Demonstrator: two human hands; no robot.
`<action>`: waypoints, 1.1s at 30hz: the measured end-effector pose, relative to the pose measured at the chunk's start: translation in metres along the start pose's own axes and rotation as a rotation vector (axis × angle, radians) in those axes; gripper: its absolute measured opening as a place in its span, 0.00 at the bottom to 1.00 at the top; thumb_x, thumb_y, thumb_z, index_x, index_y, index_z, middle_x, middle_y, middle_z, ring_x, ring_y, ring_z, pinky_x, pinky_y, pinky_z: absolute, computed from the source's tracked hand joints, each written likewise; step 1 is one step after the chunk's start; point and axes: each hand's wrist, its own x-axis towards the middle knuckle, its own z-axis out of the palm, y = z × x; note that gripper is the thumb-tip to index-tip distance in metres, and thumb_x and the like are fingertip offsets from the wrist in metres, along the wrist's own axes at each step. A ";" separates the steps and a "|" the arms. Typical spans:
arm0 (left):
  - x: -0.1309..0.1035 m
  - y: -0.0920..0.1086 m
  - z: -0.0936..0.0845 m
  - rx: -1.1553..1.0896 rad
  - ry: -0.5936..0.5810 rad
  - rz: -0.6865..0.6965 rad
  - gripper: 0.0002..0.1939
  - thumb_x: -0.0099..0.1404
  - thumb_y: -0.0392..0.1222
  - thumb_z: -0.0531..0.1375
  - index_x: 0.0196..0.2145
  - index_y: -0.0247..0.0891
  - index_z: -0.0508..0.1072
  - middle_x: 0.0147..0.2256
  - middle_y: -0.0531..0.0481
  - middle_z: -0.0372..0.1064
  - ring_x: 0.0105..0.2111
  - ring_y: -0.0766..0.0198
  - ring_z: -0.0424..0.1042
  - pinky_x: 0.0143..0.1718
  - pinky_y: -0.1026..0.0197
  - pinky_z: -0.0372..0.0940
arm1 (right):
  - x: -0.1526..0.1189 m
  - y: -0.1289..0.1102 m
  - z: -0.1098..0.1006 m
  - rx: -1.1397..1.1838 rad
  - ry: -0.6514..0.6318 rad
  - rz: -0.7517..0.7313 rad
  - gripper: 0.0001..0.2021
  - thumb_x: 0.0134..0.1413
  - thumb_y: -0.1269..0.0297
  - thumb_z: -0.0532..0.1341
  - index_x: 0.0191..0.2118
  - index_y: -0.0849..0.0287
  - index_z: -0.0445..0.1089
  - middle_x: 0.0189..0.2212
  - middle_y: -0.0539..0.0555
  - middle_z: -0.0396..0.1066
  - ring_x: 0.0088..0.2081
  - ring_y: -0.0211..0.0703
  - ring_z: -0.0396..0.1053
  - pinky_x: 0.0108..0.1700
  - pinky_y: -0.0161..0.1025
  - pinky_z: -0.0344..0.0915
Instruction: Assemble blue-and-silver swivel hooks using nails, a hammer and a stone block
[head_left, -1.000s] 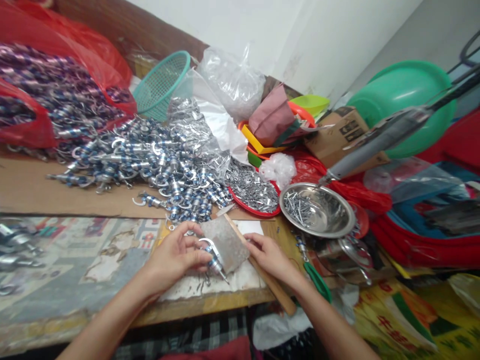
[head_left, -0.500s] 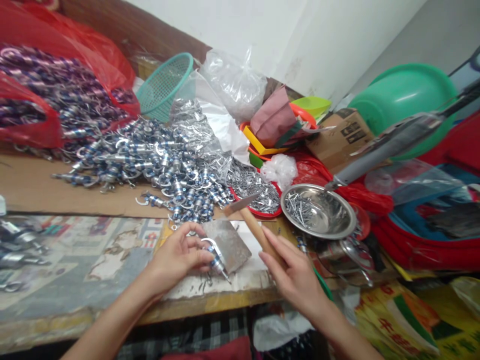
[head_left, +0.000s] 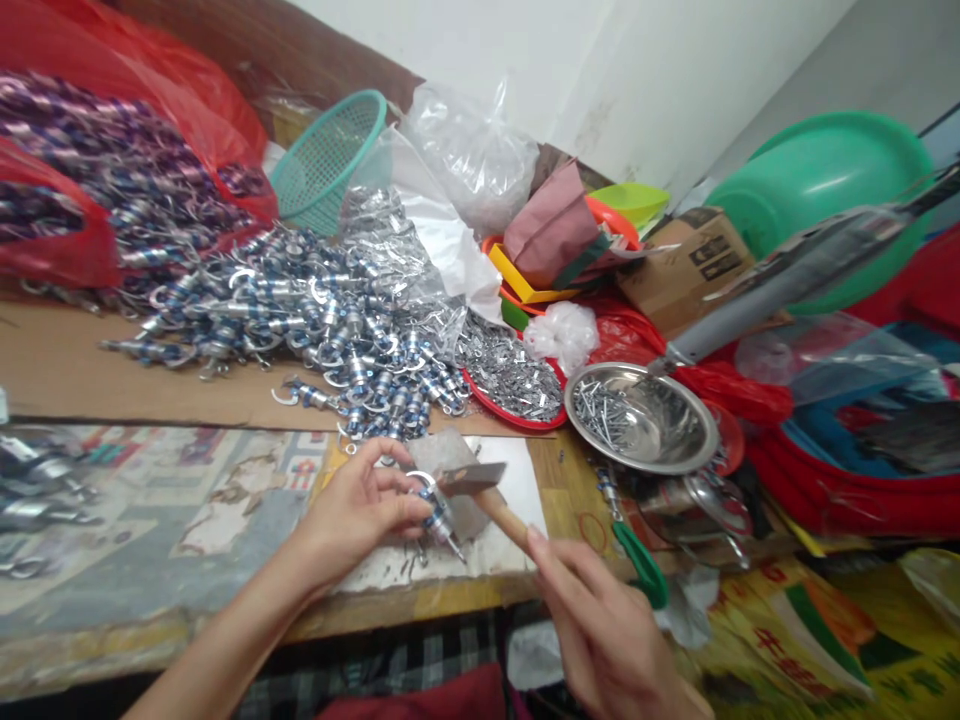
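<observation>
My left hand (head_left: 375,500) is closed on a small silver-and-blue metal fitting (head_left: 441,522) with a curved hook-like arm, its pointed end slanting down to the right. My right hand (head_left: 592,600) grips the wooden handle of a hammer (head_left: 504,518). The hammer's dark head lies over the fitting's upper end; whether they touch I cannot tell. Beneath both is a flat metal plate (head_left: 471,518) on white paper (head_left: 526,470) at the bench edge. A large heap of similar fittings (head_left: 300,310) lies beyond my left hand.
A red dish (head_left: 517,424) of small metal pieces and a steel bowl (head_left: 675,450) holding pins stand behind the hammer. A green-handled tool (head_left: 641,568) lies at right. A teal basket (head_left: 330,160) and red bag (head_left: 202,90) stand at the back.
The hammer head has come down from above the plate to the fitting. My right hand has moved lower. My left hand stays almost in place with the fitting.
</observation>
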 end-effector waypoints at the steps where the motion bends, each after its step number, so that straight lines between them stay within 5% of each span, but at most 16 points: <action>1: 0.000 0.000 0.000 -0.002 0.003 -0.002 0.22 0.45 0.30 0.66 0.34 0.41 0.59 0.23 0.58 0.72 0.21 0.66 0.72 0.23 0.63 0.69 | -0.002 0.001 0.001 0.031 -0.001 0.004 0.31 0.54 0.79 0.50 0.63 0.50 0.48 0.42 0.58 0.70 0.40 0.44 0.71 0.39 0.36 0.70; 5: -0.002 0.001 0.001 0.032 0.028 -0.013 0.20 0.45 0.32 0.66 0.35 0.40 0.64 0.24 0.57 0.72 0.23 0.64 0.73 0.25 0.60 0.69 | 0.004 0.017 0.008 0.166 0.102 0.214 0.22 0.56 0.71 0.54 0.57 0.53 0.61 0.40 0.58 0.71 0.37 0.43 0.72 0.37 0.36 0.70; 9: -0.006 0.002 0.000 0.307 0.070 0.071 0.07 0.47 0.36 0.66 0.28 0.36 0.74 0.24 0.51 0.74 0.25 0.62 0.73 0.30 0.60 0.68 | 0.029 0.048 0.018 0.291 -0.054 0.543 0.21 0.58 0.62 0.54 0.55 0.65 0.63 0.18 0.50 0.69 0.14 0.37 0.63 0.15 0.33 0.63; 11: -0.007 0.004 0.000 0.453 0.093 0.171 0.03 0.48 0.37 0.65 0.24 0.37 0.76 0.26 0.49 0.75 0.28 0.59 0.73 0.34 0.58 0.67 | 0.046 0.064 0.022 0.201 -0.085 0.468 0.17 0.58 0.62 0.54 0.50 0.64 0.69 0.17 0.50 0.69 0.16 0.37 0.65 0.19 0.34 0.65; 16: -0.008 0.007 0.000 0.602 0.114 0.371 0.01 0.47 0.38 0.65 0.20 0.41 0.77 0.34 0.46 0.70 0.36 0.55 0.71 0.38 0.57 0.65 | 0.103 0.099 0.023 -0.054 0.086 0.325 0.13 0.58 0.68 0.52 0.42 0.61 0.73 0.39 0.59 0.72 0.42 0.45 0.68 0.47 0.41 0.63; 22: -0.010 0.006 0.000 0.671 0.065 0.431 0.01 0.48 0.38 0.65 0.21 0.43 0.78 0.31 0.49 0.68 0.34 0.58 0.70 0.36 0.61 0.63 | 0.158 0.131 0.029 -0.180 0.040 0.365 0.16 0.47 0.79 0.57 0.40 0.56 0.74 0.35 0.57 0.72 0.41 0.47 0.68 0.45 0.39 0.61; 33: -0.012 0.006 0.006 0.675 0.070 0.463 0.06 0.51 0.38 0.63 0.27 0.46 0.81 0.27 0.50 0.74 0.29 0.60 0.72 0.32 0.62 0.64 | 0.145 0.124 0.009 -0.057 0.237 0.418 0.09 0.53 0.69 0.57 0.34 0.60 0.76 0.32 0.57 0.72 0.38 0.45 0.68 0.45 0.41 0.62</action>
